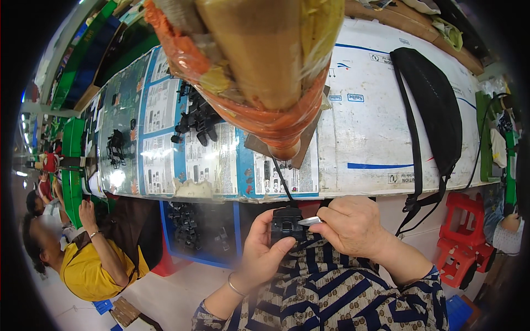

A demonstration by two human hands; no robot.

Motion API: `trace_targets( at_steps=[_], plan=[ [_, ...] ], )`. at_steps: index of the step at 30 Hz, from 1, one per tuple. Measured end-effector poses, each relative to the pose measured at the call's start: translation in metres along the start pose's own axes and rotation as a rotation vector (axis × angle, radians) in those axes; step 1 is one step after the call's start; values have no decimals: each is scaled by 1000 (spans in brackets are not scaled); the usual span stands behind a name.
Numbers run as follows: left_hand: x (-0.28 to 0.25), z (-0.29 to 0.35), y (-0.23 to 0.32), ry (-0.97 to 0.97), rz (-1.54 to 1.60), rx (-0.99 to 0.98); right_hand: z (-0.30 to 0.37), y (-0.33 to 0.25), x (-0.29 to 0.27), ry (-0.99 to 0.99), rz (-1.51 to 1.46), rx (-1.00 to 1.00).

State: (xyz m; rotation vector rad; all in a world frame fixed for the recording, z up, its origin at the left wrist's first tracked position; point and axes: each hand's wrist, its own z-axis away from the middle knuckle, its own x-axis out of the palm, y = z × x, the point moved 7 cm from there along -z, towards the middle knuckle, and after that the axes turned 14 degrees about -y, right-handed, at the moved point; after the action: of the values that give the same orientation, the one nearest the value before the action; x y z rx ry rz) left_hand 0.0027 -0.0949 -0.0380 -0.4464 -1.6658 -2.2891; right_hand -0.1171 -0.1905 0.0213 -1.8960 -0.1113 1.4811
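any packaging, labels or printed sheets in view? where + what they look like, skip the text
Printed sheets: taped flat over the left half of the bench top, glossy, blue and white with small product pictures.
White cardboard: flattened carton covering the right half of the bench, blue lines and small blue marks.
Orange plastic wrap: around a tan column hanging near the camera, crinkled.
No screens visible.
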Motion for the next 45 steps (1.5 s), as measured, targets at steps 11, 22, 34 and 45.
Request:
trace_targets(
  at_steps=[11, 22, 34, 45],
  plan=[
    [1, -1, 1, -23, 46, -2, 1, 2, -1, -6, 0, 11],
    [5, 0, 6, -31, 47, -18, 0, 1, -2, -12, -28, 3],
    [-3, 1, -2, 35, 77, -12, 0, 9, 4, -32, -140, 63],
    [-5, -18, 9, 93, 159, 34, 11, 29, 71, -148, -1487, 558]
  ],
)
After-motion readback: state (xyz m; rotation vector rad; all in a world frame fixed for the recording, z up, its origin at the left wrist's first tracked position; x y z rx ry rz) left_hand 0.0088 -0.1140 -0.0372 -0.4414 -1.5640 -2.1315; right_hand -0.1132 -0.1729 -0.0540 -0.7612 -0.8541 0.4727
